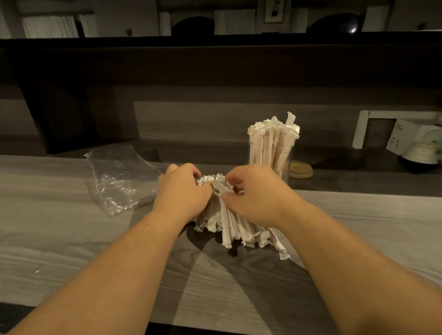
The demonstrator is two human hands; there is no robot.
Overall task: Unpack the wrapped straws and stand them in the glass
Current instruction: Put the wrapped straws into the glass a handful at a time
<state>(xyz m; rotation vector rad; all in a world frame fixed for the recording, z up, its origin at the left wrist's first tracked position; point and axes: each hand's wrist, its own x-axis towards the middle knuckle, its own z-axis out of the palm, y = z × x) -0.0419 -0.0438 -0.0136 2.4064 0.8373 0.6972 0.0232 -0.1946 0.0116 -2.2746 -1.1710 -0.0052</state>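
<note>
Both hands are curled round a bundle of wrapped straws (pixel 228 218) stood on end on the desk (pixel 64 241): left hand (pixel 182 193) steadying, right hand (pixel 255 191) gathering, presumably for squaring. More straws are already stood in the glass (pixel 283 161) just beyond.

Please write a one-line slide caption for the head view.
Both hands gather wrapped straws beside a straw-filled glass.

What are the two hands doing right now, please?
Left hand: fingers curled round the bundle of wrapped straws.
Right hand: gripping the same bundle.
</note>
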